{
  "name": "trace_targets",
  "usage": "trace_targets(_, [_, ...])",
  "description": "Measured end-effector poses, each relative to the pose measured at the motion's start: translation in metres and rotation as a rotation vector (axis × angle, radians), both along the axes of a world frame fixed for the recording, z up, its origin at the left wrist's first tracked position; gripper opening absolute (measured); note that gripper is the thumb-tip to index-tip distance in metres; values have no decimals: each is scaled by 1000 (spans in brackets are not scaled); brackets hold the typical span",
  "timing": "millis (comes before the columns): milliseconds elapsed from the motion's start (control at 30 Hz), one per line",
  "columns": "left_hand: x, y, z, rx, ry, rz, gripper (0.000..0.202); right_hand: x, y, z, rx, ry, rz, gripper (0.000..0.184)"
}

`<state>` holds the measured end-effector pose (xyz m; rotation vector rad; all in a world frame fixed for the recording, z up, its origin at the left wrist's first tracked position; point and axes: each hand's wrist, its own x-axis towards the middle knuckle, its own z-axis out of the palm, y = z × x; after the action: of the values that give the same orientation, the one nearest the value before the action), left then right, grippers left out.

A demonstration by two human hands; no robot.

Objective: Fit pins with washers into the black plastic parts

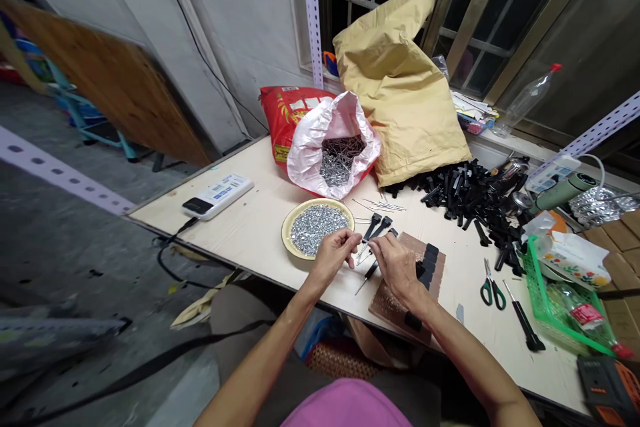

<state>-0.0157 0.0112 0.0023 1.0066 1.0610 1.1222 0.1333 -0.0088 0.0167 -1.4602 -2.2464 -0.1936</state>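
My left hand (339,251) is pinched shut just right of a cream bowl (286,241) heaped with small silver metal pieces (317,227). Facing it, my right hand (396,261) is also pinched, its fingertips a short gap away. What either hand pinches is too small to make out. Behind and below the fingers, several black-handled pieces with thin metal shafts lie on the table, one black handle (371,225) among them. A brown board (407,243), partly under my right hand and forearm, carries several black pieces (430,255).
A red bag (280,113) of metal pins and a large tan sack (400,80) stand behind. To the right are a black parts pile (455,193), scissors (493,290), a screwdriver-like tool (523,320) and a green basket (537,300). A white power bank-like device (220,195) lies left.
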Motion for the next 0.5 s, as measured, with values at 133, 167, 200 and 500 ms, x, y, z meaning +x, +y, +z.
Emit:
trace_targets(133, [1, 0, 0, 51, 59, -122, 40, 3, 0, 4, -118, 121, 24, 26])
trace_targets(167, [1, 0, 1, 84, 113, -131, 39, 4, 0, 5, -139, 159, 38, 24])
trace_targets(200, [1, 0, 1, 130, 179, -129, 38, 4, 0, 6, -160, 199, 53, 22])
trace_targets(500, [6, -2, 3, 339, 521, -62, 27, 7, -2, 5, -94, 194, 26, 20])
